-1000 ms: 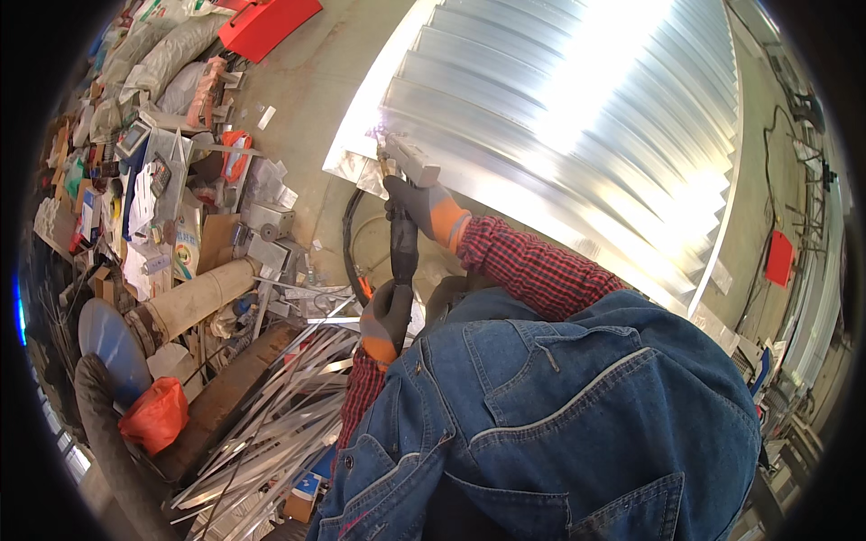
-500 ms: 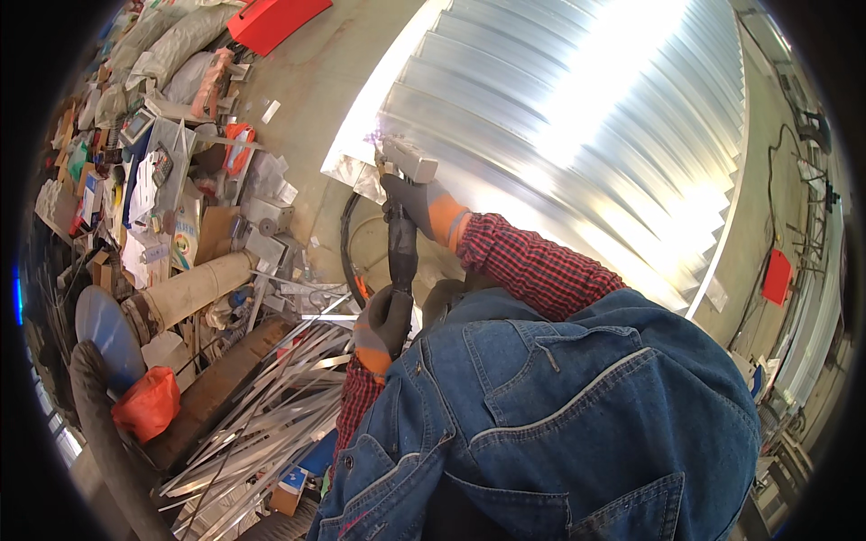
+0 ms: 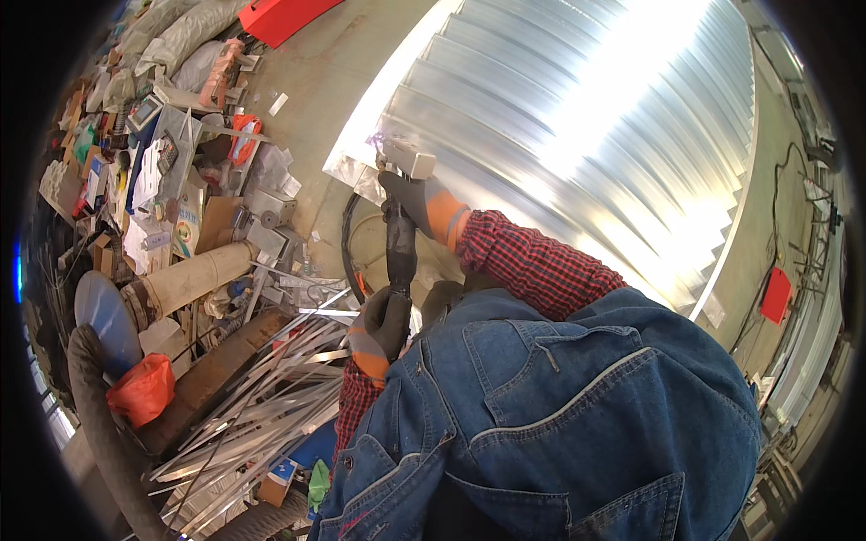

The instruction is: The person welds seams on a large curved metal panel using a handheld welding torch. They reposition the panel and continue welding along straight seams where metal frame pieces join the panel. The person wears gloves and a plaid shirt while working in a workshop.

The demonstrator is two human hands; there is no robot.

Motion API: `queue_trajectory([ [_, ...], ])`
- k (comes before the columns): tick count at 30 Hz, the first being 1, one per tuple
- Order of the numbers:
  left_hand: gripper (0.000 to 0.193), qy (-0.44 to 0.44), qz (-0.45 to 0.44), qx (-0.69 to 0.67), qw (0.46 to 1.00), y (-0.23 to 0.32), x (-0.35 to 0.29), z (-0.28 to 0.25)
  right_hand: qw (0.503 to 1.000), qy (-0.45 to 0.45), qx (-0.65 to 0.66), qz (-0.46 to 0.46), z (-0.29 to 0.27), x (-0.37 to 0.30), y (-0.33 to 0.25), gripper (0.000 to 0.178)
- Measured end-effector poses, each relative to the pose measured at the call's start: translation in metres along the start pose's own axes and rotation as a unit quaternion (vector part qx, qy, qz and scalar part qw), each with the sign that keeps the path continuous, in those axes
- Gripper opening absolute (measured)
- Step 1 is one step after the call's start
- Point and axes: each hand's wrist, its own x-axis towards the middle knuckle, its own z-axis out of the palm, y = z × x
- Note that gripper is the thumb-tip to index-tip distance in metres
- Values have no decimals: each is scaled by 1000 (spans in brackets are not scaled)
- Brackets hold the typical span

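Observation:
My right hand [image 3: 426,206], in a grey and orange glove, is closed round the front part of a handheld welding torch [image 3: 400,248] with a dark wrapped handle. My left hand [image 3: 382,326], gloved alike, wraps the handle's lower end, close to my body. A pale block-shaped head [image 3: 411,163] sits at the torch's front. Its tip meets the left edge of a large ribbed metal panel [image 3: 505,108], where a small purple glow shows. The exact contact point is hard to make out in the glare.
Thin metal strips [image 3: 262,406] lie piled at lower left, beside a thick grey hose [image 3: 104,433] and a red bag [image 3: 142,389]. Cluttered boxes and tools fill the left. A black cable [image 3: 350,243] loops beside the torch. A red sheet [image 3: 776,295] lies at far right.
The view has shifted slightly, so the panel sits a little farther right in the picture. Both hands keep their grip on the torch, and its purple glow persists near the panel's edge.

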Motion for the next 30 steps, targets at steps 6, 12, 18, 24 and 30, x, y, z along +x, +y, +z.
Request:
queue_trajectory([
  [6, 36, -7, -122, -90, 988, 19, 0, 3, 1000, -4, -17, 6, -3, 7, -1, 55],
  [12, 36, 19, -129, -81, 988, 35, -2, 6, 998, -29, -52, -4, -12, 6, -9, 53],
  [18, 35, 25, -1, 25, 999, 24, -6, 8, 996, -19, 85, 24, -7, -1, -14, 44],
  [24, 21, 57, 181, 200, 961, -43, -11, 1, 969, 46, 244, 15, -10, -45, -26, 36],
  [30, 29, 242, -77, -53, 966, -239, 1, -17, 948, 84, 306, -17, -18, -78, -37, 40],
])
